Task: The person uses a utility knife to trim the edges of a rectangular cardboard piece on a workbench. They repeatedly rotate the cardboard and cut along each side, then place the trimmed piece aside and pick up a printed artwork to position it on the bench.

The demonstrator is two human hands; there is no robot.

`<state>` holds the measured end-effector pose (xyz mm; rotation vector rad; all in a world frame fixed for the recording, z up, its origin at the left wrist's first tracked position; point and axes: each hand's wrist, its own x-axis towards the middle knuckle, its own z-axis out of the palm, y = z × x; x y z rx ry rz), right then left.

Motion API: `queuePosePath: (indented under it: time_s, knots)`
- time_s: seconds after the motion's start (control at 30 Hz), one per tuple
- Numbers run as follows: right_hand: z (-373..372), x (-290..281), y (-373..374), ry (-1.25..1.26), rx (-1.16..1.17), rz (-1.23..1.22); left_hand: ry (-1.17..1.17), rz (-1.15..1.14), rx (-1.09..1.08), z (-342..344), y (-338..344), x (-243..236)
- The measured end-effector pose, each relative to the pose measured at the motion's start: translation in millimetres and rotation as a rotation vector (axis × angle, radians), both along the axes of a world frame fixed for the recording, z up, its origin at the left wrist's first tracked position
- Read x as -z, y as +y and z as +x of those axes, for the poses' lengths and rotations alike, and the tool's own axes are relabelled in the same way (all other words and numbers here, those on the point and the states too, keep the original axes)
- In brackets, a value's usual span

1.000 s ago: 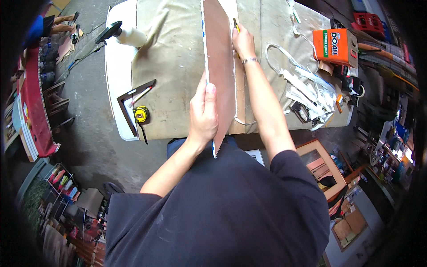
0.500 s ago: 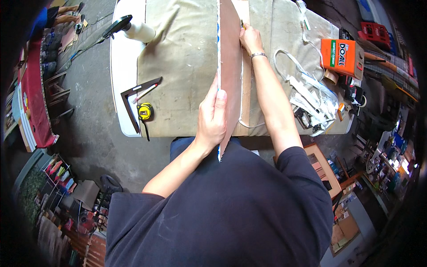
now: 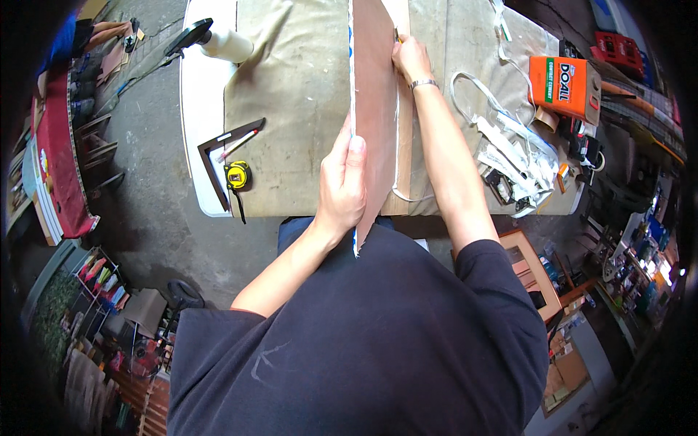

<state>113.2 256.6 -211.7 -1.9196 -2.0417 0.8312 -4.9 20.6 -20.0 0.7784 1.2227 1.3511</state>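
A thin brown panel (image 3: pixel 374 109) stands tilted on its long edge across the cloth-covered table, its near end by my body. My left hand (image 3: pixel 344 178) is closed round its raised edge, thumb on top and fingers behind. White trim with bits of blue runs along that edge. Along the lower edge, a white strip (image 3: pixel 397 131) borders a wooden board (image 3: pixel 404 160). There my right hand (image 3: pixel 412 59) is closed on a slim yellow-and-dark tool, apparently a utility knife (image 3: pixel 397 35), mostly hidden by the fingers. A loose white end of strip curls out near the table's front.
On the left lie a carpenter's square (image 3: pixel 209 163), a pencil (image 3: pixel 238 144), a tape measure (image 3: pixel 236 175) and a spray bottle (image 3: pixel 227 46). To the right are a heap of white strip offcuts (image 3: pixel 518 161) and an orange can (image 3: pixel 563 87). A framed panel (image 3: pixel 529 272) leans below the table.
The panel's raised edge has tipped slightly left, and my left hand has gone with it. My right hand keeps nearly the same place at the lower edge. The whole view has shifted a little.
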Motion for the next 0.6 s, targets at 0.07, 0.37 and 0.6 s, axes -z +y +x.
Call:
queuePosePath:
  time_s: [0.07, 0.37, 0.6]
  knots:
    - [6.2, 4.5, -18.7, -0.01, 0.018, 0.006, 0.039, 0.024, -0.021, 1.1, 1.0, -1.5]
    - [29.2, -12.1, -128.1, 0.003, 0.04, -0.009, -0.031, 0.061, -0.029, 5.8, 0.8, 1.2]
    - [44.3, -28.1, -195.3, 0.048, 0.086, -0.055, -0.07, 0.005, -0.045, 10.5, -2.6, 0.1]
